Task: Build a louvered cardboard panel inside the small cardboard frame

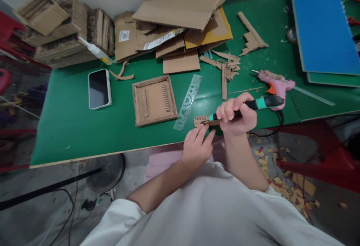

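Observation:
My right hand [236,114] is wrapped round a craft knife [263,102] with a black and teal handle. The knife slants down to the left, its tip over a small strip of corrugated cardboard [200,119] at the table's front edge. My left hand [198,143] holds that strip against the table with its fingertips, close to the knife tip. The fingers partly cover the strip. Left of my hands lie a clear plastic ruler [189,101] and a square cardboard tray [135,105] with two ridged strips inside.
Beyond my hands are a pink glue gun [274,81], cardboard scraps [230,66] and a pile of cardboard sheets [174,11]. A phone [99,88], a white glue bottle [95,50] and stacked cardboard boxes [60,47] occupy the left. Blue boards [323,28] lie at right.

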The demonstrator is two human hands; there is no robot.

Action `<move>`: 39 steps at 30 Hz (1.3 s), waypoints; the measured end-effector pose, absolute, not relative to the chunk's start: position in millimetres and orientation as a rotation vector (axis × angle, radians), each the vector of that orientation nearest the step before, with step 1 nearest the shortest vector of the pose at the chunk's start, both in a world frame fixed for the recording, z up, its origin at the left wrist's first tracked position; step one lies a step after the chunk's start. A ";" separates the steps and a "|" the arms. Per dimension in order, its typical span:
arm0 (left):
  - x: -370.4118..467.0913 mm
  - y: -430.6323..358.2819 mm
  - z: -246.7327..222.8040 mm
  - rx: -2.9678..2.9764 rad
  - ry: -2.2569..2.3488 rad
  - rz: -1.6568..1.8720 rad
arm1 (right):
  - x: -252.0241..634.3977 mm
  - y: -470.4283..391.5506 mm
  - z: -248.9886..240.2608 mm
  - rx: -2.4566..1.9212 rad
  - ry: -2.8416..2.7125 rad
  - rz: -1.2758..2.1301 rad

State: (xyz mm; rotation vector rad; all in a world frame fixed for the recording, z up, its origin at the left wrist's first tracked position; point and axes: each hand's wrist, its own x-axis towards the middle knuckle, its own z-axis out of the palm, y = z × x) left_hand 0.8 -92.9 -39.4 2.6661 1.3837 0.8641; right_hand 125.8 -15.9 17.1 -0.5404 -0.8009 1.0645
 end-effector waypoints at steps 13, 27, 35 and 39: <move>1.0 -93.2 -40.1 2.649 1.380 0.872 | 127.4 -16.4 17.1 -0.590 -0.702 1.079; 2.5 -93.3 -40.4 2.652 1.407 0.907 | 127.9 -18.1 19.6 -0.608 -0.733 1.040; 1.9 -92.8 -39.7 2.660 1.396 0.900 | 125.1 -20.1 16.8 -0.538 -0.753 1.045; 2.4 -92.9 -39.3 2.665 1.384 0.900 | 124.9 -20.9 15.4 -0.519 -0.723 1.047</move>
